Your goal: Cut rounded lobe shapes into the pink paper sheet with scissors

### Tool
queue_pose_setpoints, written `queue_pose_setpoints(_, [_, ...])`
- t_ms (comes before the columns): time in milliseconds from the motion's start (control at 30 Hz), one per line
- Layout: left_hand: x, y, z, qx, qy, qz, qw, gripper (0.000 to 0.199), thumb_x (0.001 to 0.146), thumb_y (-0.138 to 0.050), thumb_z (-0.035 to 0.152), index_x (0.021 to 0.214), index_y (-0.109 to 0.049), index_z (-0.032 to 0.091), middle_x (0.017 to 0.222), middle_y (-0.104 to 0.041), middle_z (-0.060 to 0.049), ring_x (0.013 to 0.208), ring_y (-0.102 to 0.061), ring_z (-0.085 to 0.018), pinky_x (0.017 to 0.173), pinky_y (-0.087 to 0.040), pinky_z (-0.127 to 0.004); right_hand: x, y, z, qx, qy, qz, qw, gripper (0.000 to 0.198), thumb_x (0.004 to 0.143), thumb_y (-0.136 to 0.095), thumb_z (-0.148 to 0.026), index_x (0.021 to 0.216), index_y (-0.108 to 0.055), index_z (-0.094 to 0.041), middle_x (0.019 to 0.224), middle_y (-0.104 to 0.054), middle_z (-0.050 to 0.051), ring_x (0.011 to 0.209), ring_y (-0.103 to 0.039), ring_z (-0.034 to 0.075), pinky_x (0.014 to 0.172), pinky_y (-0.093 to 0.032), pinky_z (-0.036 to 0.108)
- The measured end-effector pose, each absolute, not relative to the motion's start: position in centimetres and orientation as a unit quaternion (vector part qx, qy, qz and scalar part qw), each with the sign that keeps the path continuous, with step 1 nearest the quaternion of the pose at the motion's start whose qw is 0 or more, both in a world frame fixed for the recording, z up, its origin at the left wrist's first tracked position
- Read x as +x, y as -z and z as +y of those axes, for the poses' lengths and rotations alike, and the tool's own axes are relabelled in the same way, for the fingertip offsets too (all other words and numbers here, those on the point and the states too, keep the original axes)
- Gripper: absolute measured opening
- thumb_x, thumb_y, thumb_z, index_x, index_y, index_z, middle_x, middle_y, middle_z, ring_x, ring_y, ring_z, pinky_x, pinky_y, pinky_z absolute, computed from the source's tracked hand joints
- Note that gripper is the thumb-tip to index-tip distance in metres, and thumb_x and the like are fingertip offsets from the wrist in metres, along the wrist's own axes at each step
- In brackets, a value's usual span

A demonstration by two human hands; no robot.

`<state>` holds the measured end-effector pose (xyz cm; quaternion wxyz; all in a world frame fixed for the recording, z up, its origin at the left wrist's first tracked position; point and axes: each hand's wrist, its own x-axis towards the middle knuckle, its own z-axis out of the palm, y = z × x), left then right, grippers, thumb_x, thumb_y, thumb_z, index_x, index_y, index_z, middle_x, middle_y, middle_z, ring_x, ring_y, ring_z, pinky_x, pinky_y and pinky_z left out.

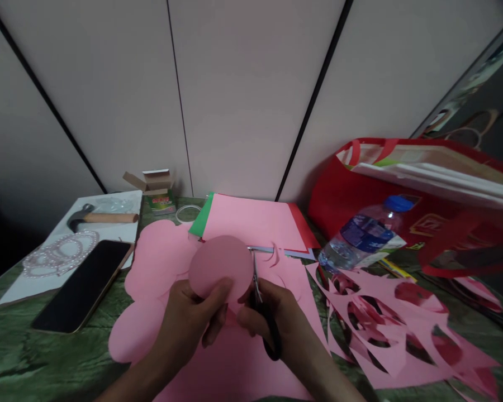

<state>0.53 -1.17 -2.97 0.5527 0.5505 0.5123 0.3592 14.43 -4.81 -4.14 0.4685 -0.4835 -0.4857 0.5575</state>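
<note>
My left hand [193, 315] pinches a round pink paper disc [221, 262] near its lower edge, thumb on top. Black-handled scissors [268, 324] are gripped in my right hand [276, 312], their blades pointing away from me along the disc's right edge. Thin curled paper trimmings [275, 254] lie just beyond the blades. Under both hands spreads a pink sheet [243, 363]. Several cut pink rounds [136, 329] overlap to the left of my left hand.
Left: a phone [84, 287], bead strings [61, 254], a hammer [104, 218], a small open box [159, 195]. Behind: stacked coloured paper [251, 220]. Right: a water bottle [362, 234], a red bag [331, 190], pink sheets with cut-out holes [402, 357].
</note>
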Motion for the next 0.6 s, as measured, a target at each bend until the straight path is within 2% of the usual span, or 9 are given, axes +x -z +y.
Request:
queue_pose_setpoints(267, [0.18,3.19,-1.21,0.549,-0.358,0.523,0.545,0.054,0.072,-0.054,0.044,0.028,-0.038,0.017,0.021,-0.030,0.007,0.021,-0.025,-0.003,0.028,-0.015,-0.019,14.36,4.43,-4.71,-0.488,-0.570,-0.466,0.468,0.014,0.068,-0.064,-0.021,0.067,-0.051,-0.016,0.050,-0.049,-0.006,0.042,-0.043,0.007,0.040,-0.034,0.018])
queue_pose_setpoints(600, [0.27,2.60,-0.97,0.554,-0.360,0.526,0.535,0.052,0.072,-0.054,0.041,0.029,-0.036,0.018,0.022,-0.027,0.007,0.022,-0.023,-0.004,0.029,-0.013,-0.020,14.30,3.91,-4.81,-0.501,-0.570,-0.458,0.462,0.020,0.066,-0.066,-0.028,0.061,-0.051,-0.016,0.045,-0.047,-0.006,0.039,-0.042,0.007,0.037,-0.032,0.018])
